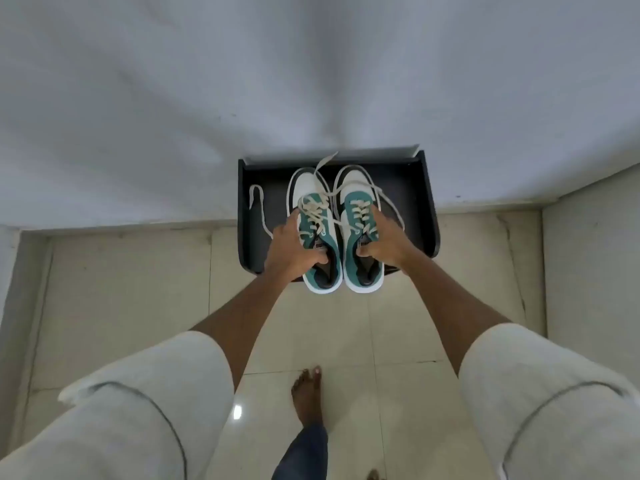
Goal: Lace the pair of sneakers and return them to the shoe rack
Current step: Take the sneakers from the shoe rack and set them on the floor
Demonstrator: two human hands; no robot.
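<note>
While each collar is clamped between thumb and fingers, the left hand point(292, 252) holds the left sneaker point(317, 230) and the right hand point(384, 242) the right sneaker point(360, 226). Beneath the fingers lies the black shoe rack point(424, 202); beyond them, loose laces point(258, 209) trail. Returning is judged underway; setting down and release are called for next.

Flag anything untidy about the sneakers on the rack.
The laces are untied: one loose end trails from the left sneaker across the black rack, and others cross over the right sneaker. Both heels overhang the rack's front edge.
</note>
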